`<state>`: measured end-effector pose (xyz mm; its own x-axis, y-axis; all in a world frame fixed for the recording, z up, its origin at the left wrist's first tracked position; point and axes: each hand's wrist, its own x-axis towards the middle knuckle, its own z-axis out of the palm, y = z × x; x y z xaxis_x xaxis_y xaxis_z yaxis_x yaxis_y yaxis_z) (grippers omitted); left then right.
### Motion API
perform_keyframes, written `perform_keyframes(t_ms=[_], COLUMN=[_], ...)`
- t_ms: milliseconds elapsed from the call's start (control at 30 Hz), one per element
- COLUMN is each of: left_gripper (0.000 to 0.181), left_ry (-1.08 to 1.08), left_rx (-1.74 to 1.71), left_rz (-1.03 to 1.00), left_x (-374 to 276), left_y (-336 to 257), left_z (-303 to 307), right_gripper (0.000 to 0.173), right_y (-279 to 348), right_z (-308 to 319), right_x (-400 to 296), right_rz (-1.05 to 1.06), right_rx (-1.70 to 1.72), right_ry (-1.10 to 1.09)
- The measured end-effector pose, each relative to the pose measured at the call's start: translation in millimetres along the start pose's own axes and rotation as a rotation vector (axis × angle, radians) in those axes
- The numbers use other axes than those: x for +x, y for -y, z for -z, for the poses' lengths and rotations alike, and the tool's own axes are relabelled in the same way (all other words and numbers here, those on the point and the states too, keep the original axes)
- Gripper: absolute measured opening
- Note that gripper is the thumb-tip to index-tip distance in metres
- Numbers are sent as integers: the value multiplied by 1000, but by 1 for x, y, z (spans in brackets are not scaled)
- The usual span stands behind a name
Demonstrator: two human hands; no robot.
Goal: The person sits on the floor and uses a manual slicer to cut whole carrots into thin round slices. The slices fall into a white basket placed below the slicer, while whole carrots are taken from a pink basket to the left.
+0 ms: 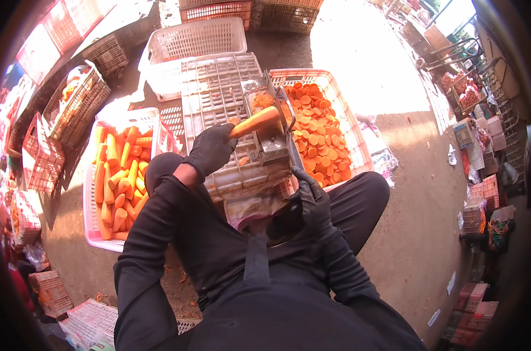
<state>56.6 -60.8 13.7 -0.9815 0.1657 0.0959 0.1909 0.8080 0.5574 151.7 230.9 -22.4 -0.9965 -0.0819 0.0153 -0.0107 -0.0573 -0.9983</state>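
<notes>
My left hand [212, 148], in a dark glove, grips the thick end of a peeled carrot [256, 122]. The carrot points up and right, its far end beside the blade part of a metal slicer [272, 145]. That slicer rests on an upturned plastic crate [213, 105]. My right hand [311, 199], also gloved, has its fingertips at the lower end of the slicer's metal edge; whether it grips it is not plain. Ridged carrot slices [320, 140] fill a crate at the right. Whole peeled carrots [120, 180] lie in a pink-white crate [90, 210] at the left.
An open pale crate [195, 39] stands beyond the upturned one. More crates [79, 103] line the left side, and stacked crates [287, 15] stand at the top. Plastic wrapping [382, 153] lies right of the slice crate. A hand cart [450, 52] is at the upper right.
</notes>
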Motion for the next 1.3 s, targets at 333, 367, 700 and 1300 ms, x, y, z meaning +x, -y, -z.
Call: perform_keyframes(t_ms=[333,367,700,1300], left_gripper=[29,30,40,35], left_ry=[-37,-54,-100,-120], left_rx=[319,330,424,459], left_rz=[-190,-217,-317,-328], left_x=[29,30,30,32], left_y=[9,9,9,16], left_z=[-5,-6,-15,-19], right_gripper=[37,37,35,34], right_y=[113,117,111,95], right_z=[-1,-2,-5,1], right_x=[22,25,20,20], right_rz=[-130,-115,-176,-154], right_rx=[-120,-136,-154,-96], right_ry=[27,31,47,-13])
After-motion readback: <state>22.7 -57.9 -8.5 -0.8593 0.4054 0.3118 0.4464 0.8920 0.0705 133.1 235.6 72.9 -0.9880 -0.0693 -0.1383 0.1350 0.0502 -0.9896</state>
